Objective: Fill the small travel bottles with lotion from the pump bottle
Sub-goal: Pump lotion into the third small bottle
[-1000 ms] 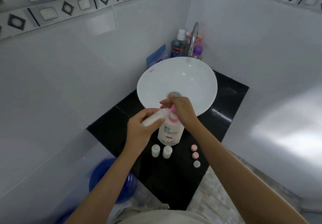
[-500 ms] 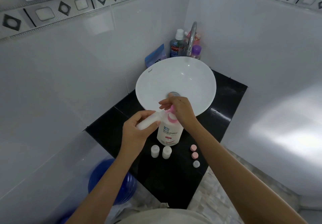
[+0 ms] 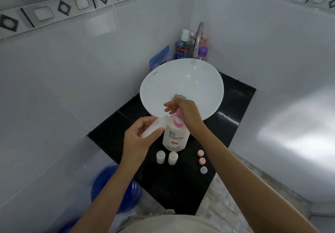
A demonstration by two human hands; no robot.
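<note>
Looking down from the head camera, the person's left hand has its fingers and thumb curled round a small travel bottle, tilted so its open mouth meets the pink nozzle of the pump bottle; that tilt seems meant to catch the lotion as it leaves the spout. The right hand rests on the pink pump head, palm over it and fingers fairly straight and slightly apart, apparently to press it down. The pump bottle stands upright on the black counter, just before the white basin. Two more small bottles stand uncapped just in front of it, likely waiting their turn, while three caps lie in a row to the right, near but out of the way.
</note>
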